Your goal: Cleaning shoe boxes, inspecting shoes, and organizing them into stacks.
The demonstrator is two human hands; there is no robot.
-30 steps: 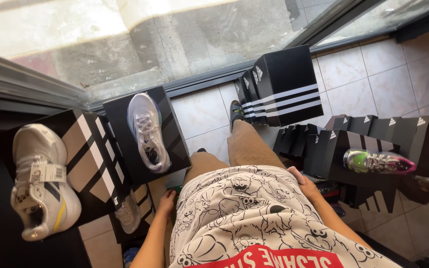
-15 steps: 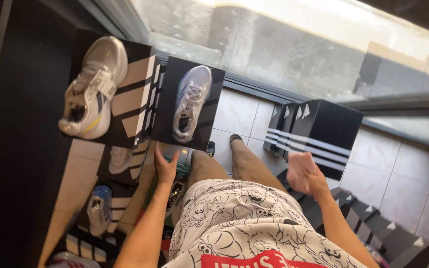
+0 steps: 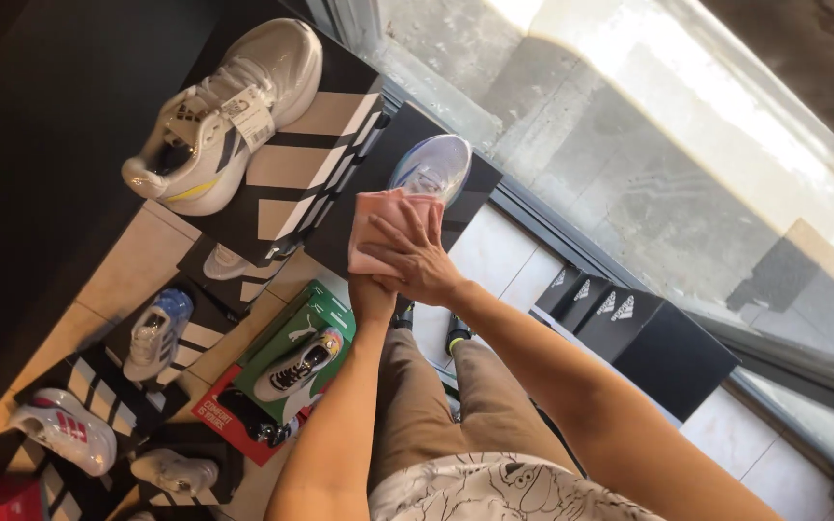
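A white and light-blue sneaker sits on a black display box by the window. My right hand lies over the sneaker's near end and presses a pink cloth against it. My left hand reaches up beneath the right one. Only its wrist and heel show, because the fingers are hidden behind the cloth and my right hand.
A white sneaker with a tag tops a taller striped black box to the left. Below stand several more shoes on boxes, among them a green box and a red one. Black boxes line the window glass.
Both hands have risen from my sides to the light-blue sneaker. The right hand brought the pink cloth onto it. The view has swung left and closer to the boxes.
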